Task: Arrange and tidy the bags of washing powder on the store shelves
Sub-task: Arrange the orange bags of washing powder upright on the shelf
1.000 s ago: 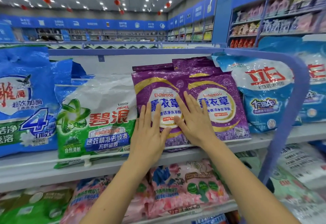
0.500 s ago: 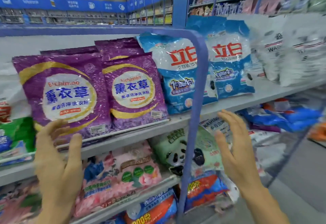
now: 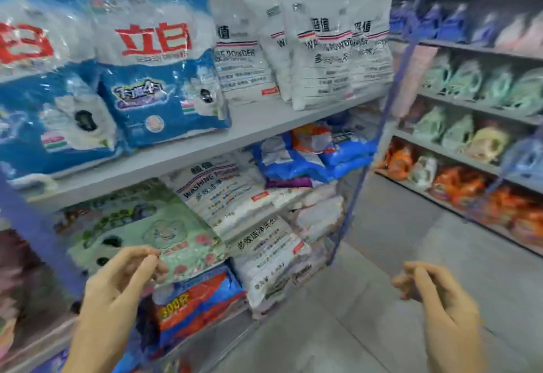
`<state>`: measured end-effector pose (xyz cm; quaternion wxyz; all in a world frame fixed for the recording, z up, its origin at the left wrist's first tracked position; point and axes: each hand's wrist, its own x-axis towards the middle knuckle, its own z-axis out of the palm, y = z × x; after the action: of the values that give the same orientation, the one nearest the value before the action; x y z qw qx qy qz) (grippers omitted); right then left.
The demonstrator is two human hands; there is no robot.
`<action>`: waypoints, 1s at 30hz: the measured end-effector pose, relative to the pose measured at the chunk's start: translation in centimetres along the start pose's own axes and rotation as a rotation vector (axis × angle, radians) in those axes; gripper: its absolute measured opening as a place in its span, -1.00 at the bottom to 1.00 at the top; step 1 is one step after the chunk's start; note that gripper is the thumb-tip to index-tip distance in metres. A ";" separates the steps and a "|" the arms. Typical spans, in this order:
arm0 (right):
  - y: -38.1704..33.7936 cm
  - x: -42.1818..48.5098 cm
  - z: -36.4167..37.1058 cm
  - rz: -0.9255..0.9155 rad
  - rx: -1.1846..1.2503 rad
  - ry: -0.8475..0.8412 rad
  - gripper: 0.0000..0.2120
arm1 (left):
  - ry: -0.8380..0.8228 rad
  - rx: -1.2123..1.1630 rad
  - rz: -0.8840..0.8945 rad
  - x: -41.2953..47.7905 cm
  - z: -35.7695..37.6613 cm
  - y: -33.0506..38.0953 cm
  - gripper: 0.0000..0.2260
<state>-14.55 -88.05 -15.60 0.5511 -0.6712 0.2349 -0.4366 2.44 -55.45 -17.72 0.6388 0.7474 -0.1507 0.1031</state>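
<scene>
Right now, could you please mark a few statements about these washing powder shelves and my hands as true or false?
1. The blue bags stand upright on the upper shelf. True.
2. The right hand holds a white bag. False: it holds nothing.
3. White bags stand to the right of the blue bags on the same shelf. True.
4. The shelf below is bare. False: a green bag, among others, sits there.
5. The left hand presses flat on a blue bag. False: it hangs in front of the green bag, fingers loosely curled.
</scene>
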 end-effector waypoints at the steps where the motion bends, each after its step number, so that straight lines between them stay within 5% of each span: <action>1: 0.5 1.0 -0.9 0.015 0.002 0.026 -0.76 | -0.008 -0.028 -0.012 0.3 1.6 -0.2 -0.80; 6: 4.7 6.9 -3.3 0.063 0.049 0.097 -0.73 | -0.116 0.007 -0.050 3.6 8.1 0.6 -0.87; 16: 11.1 19.2 -0.5 0.059 0.054 0.091 -0.73 | -0.065 -0.018 -0.110 12.8 15.8 -2.2 -0.85; 30: 18.9 36.5 10.9 0.093 0.001 -0.377 -0.74 | 0.264 0.038 -0.256 15.4 22.5 -3.1 -0.87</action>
<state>16.30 -116.64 -21.67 0.6053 -0.7292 0.1582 -0.2771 17.08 -78.61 -18.88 0.6467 0.7524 0.0326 0.1212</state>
